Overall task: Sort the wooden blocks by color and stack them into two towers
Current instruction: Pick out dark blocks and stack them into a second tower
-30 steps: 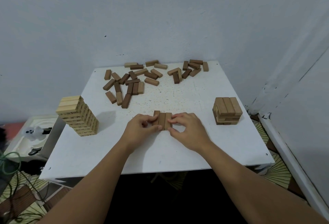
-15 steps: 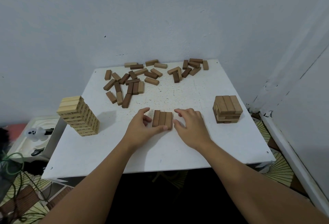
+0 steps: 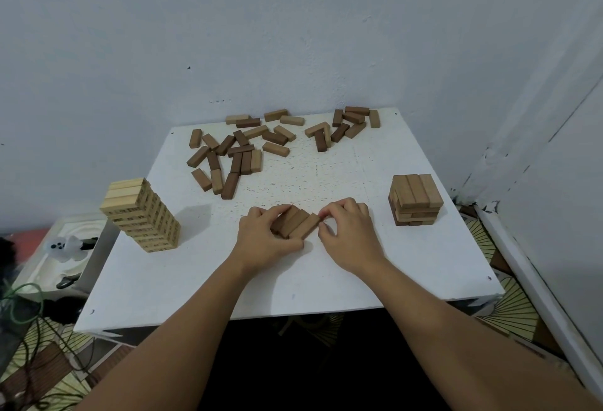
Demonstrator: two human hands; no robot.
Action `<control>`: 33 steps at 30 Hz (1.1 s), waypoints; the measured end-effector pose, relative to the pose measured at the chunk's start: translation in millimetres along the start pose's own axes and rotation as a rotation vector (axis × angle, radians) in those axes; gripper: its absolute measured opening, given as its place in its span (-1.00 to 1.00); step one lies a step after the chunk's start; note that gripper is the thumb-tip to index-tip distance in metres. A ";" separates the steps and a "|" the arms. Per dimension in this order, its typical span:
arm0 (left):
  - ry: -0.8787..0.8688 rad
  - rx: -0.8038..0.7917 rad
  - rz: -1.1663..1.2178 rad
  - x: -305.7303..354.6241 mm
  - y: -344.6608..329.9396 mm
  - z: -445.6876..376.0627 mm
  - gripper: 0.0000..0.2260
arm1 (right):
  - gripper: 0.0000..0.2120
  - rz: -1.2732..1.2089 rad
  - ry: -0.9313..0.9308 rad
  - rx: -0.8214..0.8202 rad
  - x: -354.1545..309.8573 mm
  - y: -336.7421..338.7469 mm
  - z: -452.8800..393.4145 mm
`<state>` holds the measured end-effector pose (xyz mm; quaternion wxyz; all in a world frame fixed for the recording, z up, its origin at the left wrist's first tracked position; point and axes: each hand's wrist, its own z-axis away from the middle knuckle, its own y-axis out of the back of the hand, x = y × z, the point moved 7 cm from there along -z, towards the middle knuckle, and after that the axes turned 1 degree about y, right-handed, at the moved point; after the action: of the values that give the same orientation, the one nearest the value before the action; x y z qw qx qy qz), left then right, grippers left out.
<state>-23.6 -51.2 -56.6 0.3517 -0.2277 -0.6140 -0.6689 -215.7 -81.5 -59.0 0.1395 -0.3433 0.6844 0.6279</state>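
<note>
Since prior frame: three-block row turned askew, tipped up | left hand grip closed on row, right hand pinching its end | place: on counter, left of short tower | risk: uneven squeeze could splay blocks

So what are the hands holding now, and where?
Three brown blocks, pressed together side by side: left hand grips their left side and near ends, right hand pinches the right block's edge.
</note>
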 end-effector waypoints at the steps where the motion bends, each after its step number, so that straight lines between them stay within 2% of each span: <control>1: 0.000 -0.026 0.007 -1.4 0.4 -0.2 -0.30 | -0.81 -0.006 0.002 0.001 -0.3 0.5 0.3; 8: -0.022 -0.115 0.081 -5.9 4.3 -1.3 -0.27 | -0.55 0.020 0.026 -0.074 -2.8 -0.7 2.7; 14: -0.025 -0.146 0.159 -11.8 19.8 -5.7 -0.23 | -0.57 0.034 0.035 -0.086 -3.7 -0.6 2.3; 18: 0.002 -0.139 0.186 -19.0 26.9 -3.4 -0.12 | -0.58 0.031 0.037 -0.086 -4.5 -0.8 1.5; 24: -0.044 -0.037 0.198 -20.5 29.7 0.3 -0.38 | -0.60 -0.014 0.035 -0.072 -2.8 0.5 1.0; 28: -0.027 -0.071 0.202 -22.4 28.4 -2.7 -0.28 | -0.61 -0.027 0.036 -0.074 -2.1 0.4 0.6; 33: -0.014 -0.098 0.211 -24.4 27.9 -3.3 -0.28 | -0.64 -0.059 0.022 -0.080 -1.4 -0.3 0.2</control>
<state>13.5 -49.8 -56.6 0.4043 -0.3126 -0.5557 -0.6557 -214.6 -80.9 -58.4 0.1368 -0.3756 0.6499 0.6464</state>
